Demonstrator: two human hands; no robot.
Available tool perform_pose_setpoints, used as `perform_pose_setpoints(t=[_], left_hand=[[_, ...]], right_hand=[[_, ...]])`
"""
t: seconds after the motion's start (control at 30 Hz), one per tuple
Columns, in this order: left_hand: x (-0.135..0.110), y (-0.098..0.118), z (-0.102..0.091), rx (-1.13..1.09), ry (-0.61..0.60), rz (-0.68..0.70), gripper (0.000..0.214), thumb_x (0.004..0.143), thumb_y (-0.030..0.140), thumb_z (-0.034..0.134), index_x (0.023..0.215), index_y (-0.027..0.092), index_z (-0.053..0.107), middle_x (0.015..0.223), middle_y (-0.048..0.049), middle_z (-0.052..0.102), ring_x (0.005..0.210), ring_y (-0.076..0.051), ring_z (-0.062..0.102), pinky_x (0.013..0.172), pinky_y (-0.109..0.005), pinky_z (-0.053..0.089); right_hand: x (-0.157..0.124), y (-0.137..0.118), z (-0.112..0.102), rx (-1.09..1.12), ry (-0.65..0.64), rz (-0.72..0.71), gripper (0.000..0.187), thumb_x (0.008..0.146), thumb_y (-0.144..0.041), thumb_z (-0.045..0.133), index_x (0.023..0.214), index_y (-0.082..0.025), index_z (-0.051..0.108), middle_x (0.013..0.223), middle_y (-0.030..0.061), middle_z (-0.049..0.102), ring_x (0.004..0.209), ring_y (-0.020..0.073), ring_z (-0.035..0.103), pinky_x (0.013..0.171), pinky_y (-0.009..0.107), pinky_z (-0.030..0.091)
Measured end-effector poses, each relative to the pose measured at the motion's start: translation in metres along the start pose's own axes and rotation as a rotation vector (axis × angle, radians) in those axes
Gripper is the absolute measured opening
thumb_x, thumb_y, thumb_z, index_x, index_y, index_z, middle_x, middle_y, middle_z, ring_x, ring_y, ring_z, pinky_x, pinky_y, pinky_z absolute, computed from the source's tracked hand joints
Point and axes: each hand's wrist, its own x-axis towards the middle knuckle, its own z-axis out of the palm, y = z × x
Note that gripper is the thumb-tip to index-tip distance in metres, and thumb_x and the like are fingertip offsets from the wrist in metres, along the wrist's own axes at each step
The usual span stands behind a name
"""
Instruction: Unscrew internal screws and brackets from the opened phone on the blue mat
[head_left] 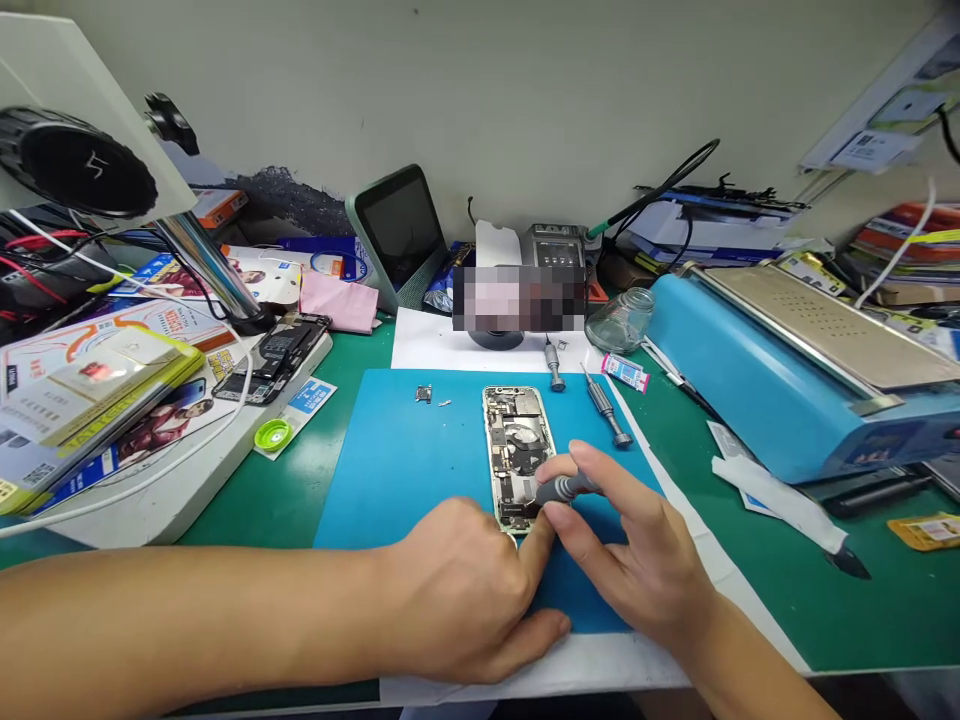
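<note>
An opened phone lies face down on a blue mat, its inner boards and parts exposed. My right hand pinches a small grey screwdriver whose tip points at the phone's lower part. My left hand rests on the mat just below the phone. Its fingers are curled and the forefinger reaches up against the phone's bottom edge. Two tiny removed parts lie on the mat to the upper left.
Two more screwdrivers lie right of the phone, near a glass jar. A blue heating machine fills the right side. A white tube lies in front of it. A dismantled phone, boxes and cables crowd the left.
</note>
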Motion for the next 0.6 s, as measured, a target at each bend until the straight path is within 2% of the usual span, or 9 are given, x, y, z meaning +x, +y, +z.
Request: perform_pose_setpoints(t=[0.13,0.3,0.4,0.6], left_hand=[[-0.0011,0.0002,0.0011,-0.007,0.035,0.022,0.039,0.104,0.051,0.050,0.114,0.013,0.053,0.072,-0.0032,0.071,0.053,-0.028,0.070,0.040,-0.042,0.041],[-0.0012,0.0002,0.0017,0.001,0.024,0.003,0.042,0.104,0.051,0.050,0.116,0.012,0.053,0.074,-0.0047,0.073,0.051,-0.027,0.069,0.040,-0.041,0.040],[-0.0002,-0.0005,0.0015,0.002,0.008,0.006,0.042,0.105,0.052,0.049,0.115,0.011,0.054,0.072,-0.0048,0.073,0.050,-0.027,0.068,0.040,-0.040,0.040],[-0.0006,-0.0023,-0.0005,-0.027,0.043,0.014,0.041,0.105,0.050,0.049,0.117,0.010,0.053,0.071,-0.0040,0.072,0.053,-0.028,0.070,0.041,-0.041,0.044]], right_hand=[[0.0017,-0.0030,-0.0012,0.039,-0.018,0.010,0.077,0.095,0.000,0.056,0.165,-0.025,0.033,0.115,0.0094,0.074,0.096,0.0187,0.074,0.084,0.034,0.065],[0.0040,-0.0009,0.0006,-0.015,0.005,-0.023,0.080,0.094,0.000,0.060,0.164,-0.027,0.034,0.106,0.0071,0.074,0.087,0.0190,0.072,0.076,0.034,0.064],[0.0049,0.0003,0.0006,-0.031,0.009,-0.059,0.081,0.093,0.000,0.063,0.164,-0.027,0.035,0.107,0.0065,0.073,0.088,0.0190,0.070,0.077,0.035,0.063],[0.0015,-0.0014,-0.0007,0.030,-0.005,-0.004,0.078,0.092,0.003,0.056,0.163,-0.024,0.036,0.121,0.0101,0.072,0.104,0.0194,0.071,0.089,0.036,0.062]])
